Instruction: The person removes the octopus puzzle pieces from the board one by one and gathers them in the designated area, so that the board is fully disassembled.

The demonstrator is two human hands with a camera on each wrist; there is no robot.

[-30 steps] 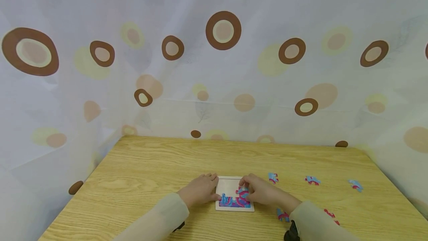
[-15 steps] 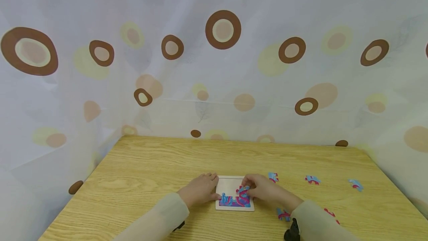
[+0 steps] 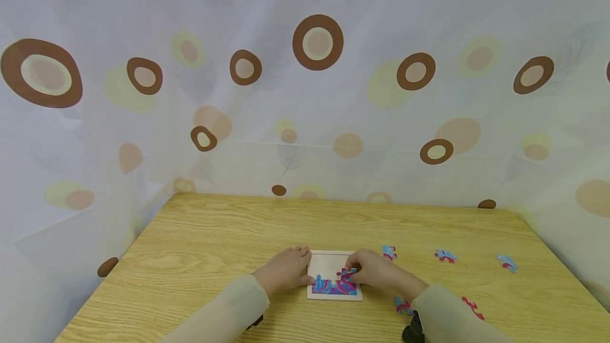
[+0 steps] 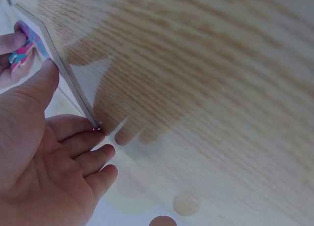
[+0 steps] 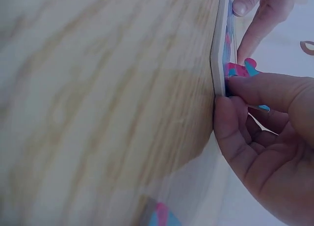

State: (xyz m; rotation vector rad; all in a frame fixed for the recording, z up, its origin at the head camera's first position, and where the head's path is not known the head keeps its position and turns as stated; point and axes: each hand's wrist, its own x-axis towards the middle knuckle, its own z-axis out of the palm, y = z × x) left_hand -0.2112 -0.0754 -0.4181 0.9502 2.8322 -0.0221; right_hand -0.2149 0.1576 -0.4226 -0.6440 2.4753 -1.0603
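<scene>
A shallow white puzzle tray [image 3: 311,296] lies on the wooden table, its near row filled with joined blue, purple and pink pieces. At its left edge, my left hand [image 3: 285,269] rests with the fingers fairly straight, thumb on the rim and fingertips along the side. My right hand [image 3: 374,269] pinches a blue-and-pink puzzle piece [image 3: 348,273] between thumb and fingers over the tray's right side, just above the filled row. The right wrist view shows this puzzle piece [image 5: 239,69] tilted up from the tray, with the other fingertips at the tray's edge.
Loose puzzle pieces lie to the right: one blue piece [image 3: 389,252] beyond my right hand, another [image 3: 445,255] and a third [image 3: 507,263] farther right. A piece [image 3: 402,306] sits by the right wrist, and a pink one [image 3: 473,308] beside the sleeve. A patterned curtain [image 3: 305,94] surrounds the table.
My right hand has shifted slightly right and nearer with the puzzle piece, which has turned and come down toward the filled row. The left hand has stayed in place.
</scene>
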